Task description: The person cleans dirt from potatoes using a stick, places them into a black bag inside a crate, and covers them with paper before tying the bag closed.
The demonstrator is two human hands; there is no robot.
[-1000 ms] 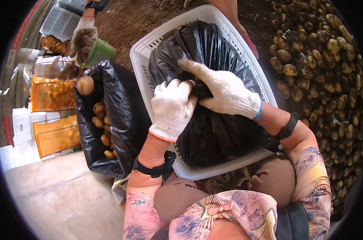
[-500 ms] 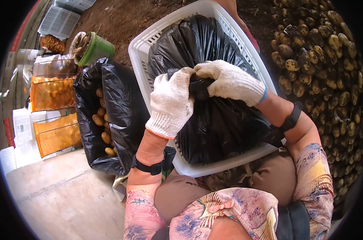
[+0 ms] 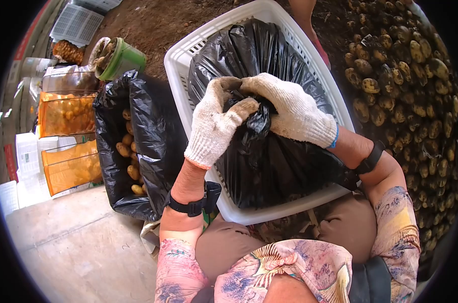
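A full black plastic bag point(image 3: 284, 171) fills the white plastic basket point(image 3: 179, 83) in front of my knees. Its gathered, twisted neck bunches up between my two gloved hands. My left hand point(image 3: 216, 118), in a white knit glove with a soiled thumb and fingertips, curls round the left side of the neck. From the right, my right hand point(image 3: 287, 106), gloved the same way, wraps its fingers about the neck, the fingertips meeting those of the left. What the bag contains is hidden.
Left of the basket stands a container lined with a black bag point(image 3: 160, 141), holding potatoes point(image 3: 123, 149). Beyond it are a green bucket point(image 3: 129, 59) and orange mesh bags point(image 3: 69, 166). Many potatoes point(image 3: 390, 101) cover the ground at right. Another person's leg point(image 3: 304, 20) is beside the basket's far end.
Both hands have shifted their grip on the bag's neck. The left thumb now reaches across the front of it, and the bunched plastic shows between the hands.
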